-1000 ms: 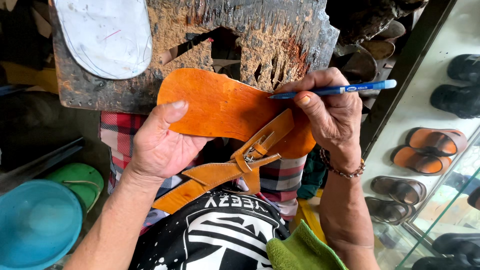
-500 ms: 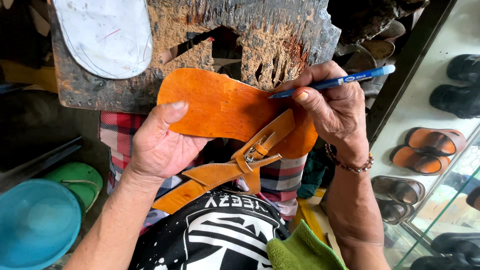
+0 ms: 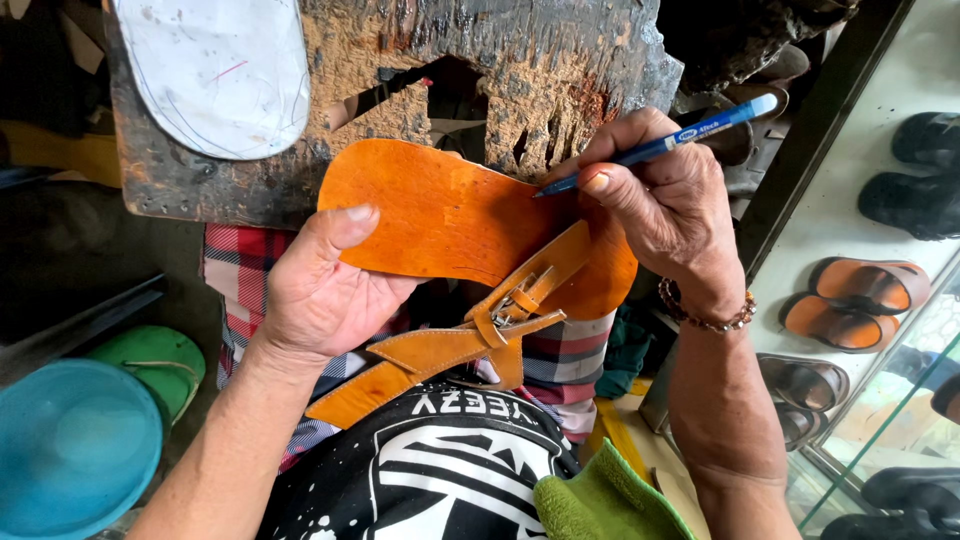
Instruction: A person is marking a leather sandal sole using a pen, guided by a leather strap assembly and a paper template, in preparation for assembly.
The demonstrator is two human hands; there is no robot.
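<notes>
Left hand (image 3: pixel 325 295) gripped the orange leather sole (image 3: pixel 450 215) at its 8 o'clock edge, thumb on top; buckled straps (image 3: pixel 470 345) hung toward 6. Right hand (image 3: pixel 665 205) clenched a blue pen (image 3: pixel 660 145), tip touching sole at 2 o'clock. Worn wooden desk (image 3: pixel 540 60) and white insole (image 3: pixel 215 70) lay beyond at 12.

Glass shelves (image 3: pixel 850 240) (daylit); dark floor (image 3: pixel 90 250)

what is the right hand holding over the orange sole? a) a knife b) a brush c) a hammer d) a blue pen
d: the right hand grips a blue pen with its tip on the orange sole, which the left hand steadies.
</notes>
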